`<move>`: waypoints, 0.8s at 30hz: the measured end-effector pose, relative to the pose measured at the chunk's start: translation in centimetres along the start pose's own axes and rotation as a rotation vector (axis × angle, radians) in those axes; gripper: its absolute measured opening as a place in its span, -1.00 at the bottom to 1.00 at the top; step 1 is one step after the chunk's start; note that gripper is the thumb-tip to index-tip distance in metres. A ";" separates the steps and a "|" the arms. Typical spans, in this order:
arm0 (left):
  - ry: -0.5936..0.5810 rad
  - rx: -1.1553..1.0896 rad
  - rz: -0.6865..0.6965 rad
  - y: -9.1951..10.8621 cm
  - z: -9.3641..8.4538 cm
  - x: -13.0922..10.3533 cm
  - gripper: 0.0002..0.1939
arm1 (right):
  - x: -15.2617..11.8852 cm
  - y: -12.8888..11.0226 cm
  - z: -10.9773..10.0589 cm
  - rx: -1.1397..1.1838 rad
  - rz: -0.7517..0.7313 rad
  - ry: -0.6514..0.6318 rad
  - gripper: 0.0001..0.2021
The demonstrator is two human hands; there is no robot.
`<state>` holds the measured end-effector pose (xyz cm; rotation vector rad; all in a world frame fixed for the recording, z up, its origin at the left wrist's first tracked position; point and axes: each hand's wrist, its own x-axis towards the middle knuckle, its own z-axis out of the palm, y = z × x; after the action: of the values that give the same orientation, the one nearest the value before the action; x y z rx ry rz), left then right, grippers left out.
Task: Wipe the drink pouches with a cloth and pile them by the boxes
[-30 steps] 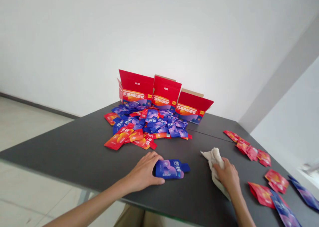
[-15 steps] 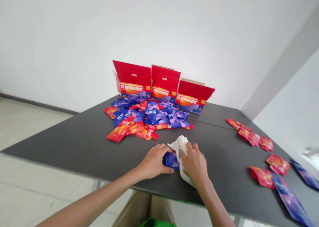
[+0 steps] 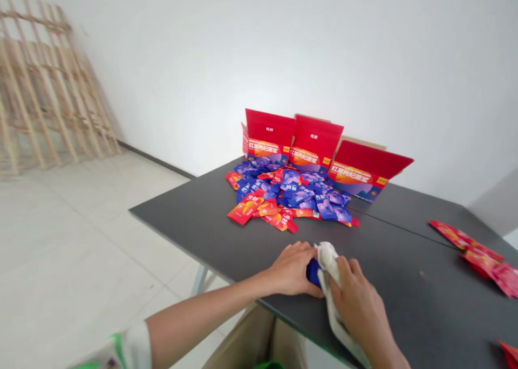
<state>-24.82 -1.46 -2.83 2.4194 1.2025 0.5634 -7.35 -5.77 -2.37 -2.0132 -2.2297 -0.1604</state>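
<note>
My left hand [image 3: 294, 270] is closed around the left side of a blue pouch [image 3: 313, 273] near the table's front edge. In my right hand [image 3: 358, 299] is a bunched white cloth [image 3: 328, 258], which lies against the pouch's right side and covers part of it. The cloth's lower end trails along the table edge under my right wrist. Beyond my hands a heap of blue pouches [image 3: 299, 195] and red pouches [image 3: 245, 207] is spread on the dark table [image 3: 194, 212].
Three open red boxes stand behind the heap: left [image 3: 269, 137], middle [image 3: 313, 145] and right [image 3: 360, 166]. Several red pouches [image 3: 481, 255] lie at the right. A wooden lattice frame [image 3: 44, 83] leans on the wall at the far left.
The view has turned left, bringing the wooden frame into sight. The cloth now covers more of the blue pouch, and both hands keep their hold.
</note>
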 end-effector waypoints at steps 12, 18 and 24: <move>-0.010 0.013 -0.025 -0.1 0.0 -0.4 -0.35 | 0.9 0.5 1.3 -0.026 0.078 -0.013 -0.78; -0.027 0.038 -0.014 0.0 -0.2 -0.6 -0.32 | 0.8 0.6 2.0 0.050 -0.039 -0.032 -0.76; -0.012 0.034 -0.027 -0.1 0.2 -0.6 -0.32 | 0.3 0.0 1.1 0.008 -0.043 -0.045 -0.74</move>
<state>-25.11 -1.90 -3.10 2.4269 1.2476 0.5232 -7.38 -5.32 -3.43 -1.9855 -2.2978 -0.1117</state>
